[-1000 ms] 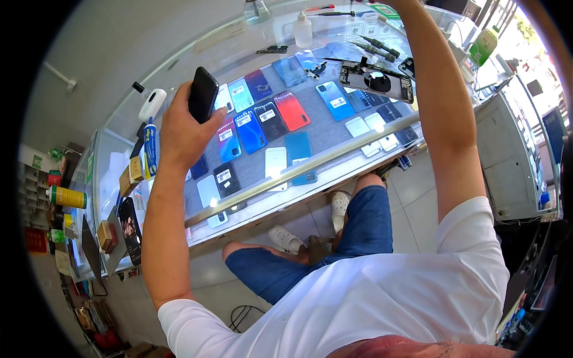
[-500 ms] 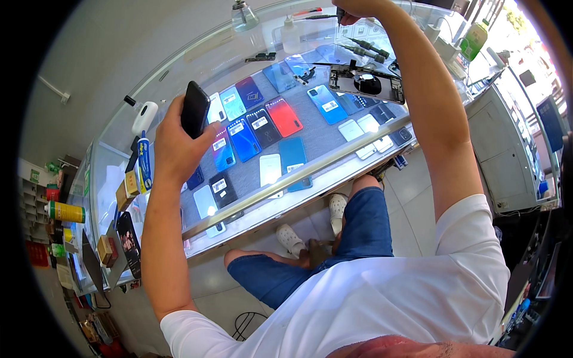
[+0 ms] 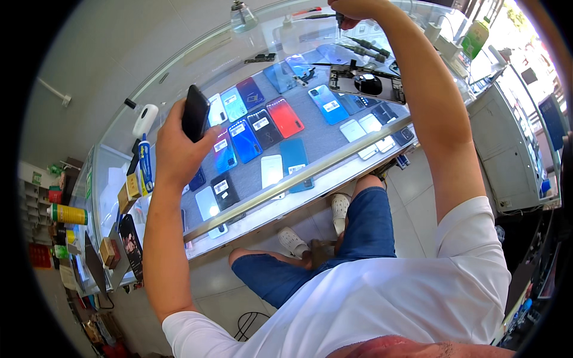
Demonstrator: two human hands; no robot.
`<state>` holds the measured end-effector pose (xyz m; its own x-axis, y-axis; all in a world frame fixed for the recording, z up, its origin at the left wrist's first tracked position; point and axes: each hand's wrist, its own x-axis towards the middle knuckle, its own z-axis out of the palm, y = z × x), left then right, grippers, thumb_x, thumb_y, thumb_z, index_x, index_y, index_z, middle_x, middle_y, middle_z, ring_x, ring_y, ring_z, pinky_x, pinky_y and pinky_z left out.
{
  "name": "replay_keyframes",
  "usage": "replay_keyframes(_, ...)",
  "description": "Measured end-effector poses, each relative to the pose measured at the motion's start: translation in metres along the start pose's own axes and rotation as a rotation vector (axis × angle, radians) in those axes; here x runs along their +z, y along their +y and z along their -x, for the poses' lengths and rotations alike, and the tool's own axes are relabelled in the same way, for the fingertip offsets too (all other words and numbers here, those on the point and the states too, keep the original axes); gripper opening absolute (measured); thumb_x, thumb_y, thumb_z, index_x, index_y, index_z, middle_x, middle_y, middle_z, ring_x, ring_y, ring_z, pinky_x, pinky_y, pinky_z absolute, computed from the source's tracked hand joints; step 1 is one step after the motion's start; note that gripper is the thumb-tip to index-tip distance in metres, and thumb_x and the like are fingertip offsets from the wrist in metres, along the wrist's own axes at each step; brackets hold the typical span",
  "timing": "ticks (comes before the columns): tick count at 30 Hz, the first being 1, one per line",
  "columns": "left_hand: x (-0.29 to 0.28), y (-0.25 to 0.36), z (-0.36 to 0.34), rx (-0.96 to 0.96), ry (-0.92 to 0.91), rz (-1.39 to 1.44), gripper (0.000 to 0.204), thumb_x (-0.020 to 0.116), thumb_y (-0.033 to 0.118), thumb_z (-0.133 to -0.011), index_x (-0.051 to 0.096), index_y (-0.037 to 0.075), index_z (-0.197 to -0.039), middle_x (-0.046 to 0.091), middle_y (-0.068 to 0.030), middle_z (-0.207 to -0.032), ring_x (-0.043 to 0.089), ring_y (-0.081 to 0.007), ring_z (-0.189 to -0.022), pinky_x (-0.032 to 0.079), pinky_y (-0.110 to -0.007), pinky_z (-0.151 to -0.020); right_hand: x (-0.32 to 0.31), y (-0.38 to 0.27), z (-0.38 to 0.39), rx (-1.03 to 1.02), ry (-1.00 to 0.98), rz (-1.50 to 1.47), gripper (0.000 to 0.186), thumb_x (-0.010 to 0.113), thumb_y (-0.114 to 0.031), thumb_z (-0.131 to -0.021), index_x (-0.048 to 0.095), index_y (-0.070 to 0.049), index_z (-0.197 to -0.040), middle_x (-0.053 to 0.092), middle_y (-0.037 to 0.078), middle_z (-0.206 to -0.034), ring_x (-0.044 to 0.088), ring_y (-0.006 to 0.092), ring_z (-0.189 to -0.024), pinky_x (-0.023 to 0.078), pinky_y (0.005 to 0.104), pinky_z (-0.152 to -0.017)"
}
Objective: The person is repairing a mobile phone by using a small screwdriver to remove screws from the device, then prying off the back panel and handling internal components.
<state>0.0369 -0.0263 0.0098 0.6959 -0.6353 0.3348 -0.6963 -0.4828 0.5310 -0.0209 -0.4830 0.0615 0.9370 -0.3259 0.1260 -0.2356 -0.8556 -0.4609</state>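
My left hand [image 3: 174, 152] is wrapped round a black smartphone [image 3: 196, 113], which it holds upright above the left part of the glass counter [image 3: 221, 222]. At the far edge of the view, my right hand [image 3: 361, 8] is closed on a slim dark screwdriver [image 3: 340, 19] pointing down; part of the hand is cut off. Nearer than that hand lies an opened phone [image 3: 345, 80] with its insides showing. Between the two rest several dark screwdrivers [image 3: 367, 49]. A small loose phone part [image 3: 306, 76] sits left of the opened phone.
Inside the counter are rows of phones, among them a red phone [image 3: 285, 117] and a blue phone [image 3: 245, 141]. Small boxes [image 3: 128, 193] and a blue tube [image 3: 145, 164] stand at the left. A glass bottle [image 3: 242, 18] stands far back, a green bottle [image 3: 475, 39] at right.
Both hands keep their holds and stay nearly in place. The black smartphone is tilted very slightly differently, and the whole view has shifted a little.
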Motion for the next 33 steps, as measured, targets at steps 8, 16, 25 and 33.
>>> replay_keyframes(8,0.0,-0.001,-0.002,0.026,0.025,-0.026,0.07,0.087,0.035,-0.079,0.062,0.003,-0.136,0.073,-0.0196,-0.118,0.073,-0.0313,-0.104,0.058,-0.037,-0.093,-0.006,-0.01,0.004,0.011,0.041,-0.048,0.027,0.049,-0.004,-0.093,0.072,0.011,-0.092,0.076,0.021,-0.076,0.078,0.0259,-0.065,0.066,0.0389,-0.061)
replay_keyframes(16,0.003,0.004,-0.001,0.031,0.006,-0.013,0.067,0.087,0.034,-0.079,0.062,0.005,-0.134,0.073,-0.0185,-0.117,0.073,-0.0318,-0.103,0.058,-0.039,-0.092,-0.033,-0.029,0.031,-0.003,0.166,-0.041,0.026,0.051,-0.004,-0.094,0.069,0.012,-0.104,0.076,0.021,-0.082,0.078,0.0247,-0.07,0.067,0.0375,-0.065)
replay_keyframes(25,0.002,0.018,0.001,0.097,0.0,0.081,0.081,0.094,0.054,-0.073,0.058,0.005,-0.126,0.073,-0.0157,-0.109,0.073,-0.0292,-0.098,0.058,-0.039,-0.087,-0.042,-0.122,0.084,-0.403,0.298,-0.939,0.032,0.055,-0.005,-0.097,0.05,0.006,-0.127,0.073,0.021,-0.099,0.078,0.0321,-0.089,0.067,0.0377,-0.077)
replay_keyframes(33,0.002,0.022,0.003,0.16,0.085,0.074,0.077,0.096,0.043,-0.072,0.053,0.006,-0.123,0.071,-0.014,-0.103,0.073,-0.0284,-0.092,0.06,-0.039,-0.082,0.06,-0.159,0.114,-0.371,-0.005,-1.553,0.027,0.049,-0.004,-0.102,0.046,-0.001,-0.129,0.07,0.024,-0.115,0.076,0.0358,-0.103,0.067,0.0448,-0.089)
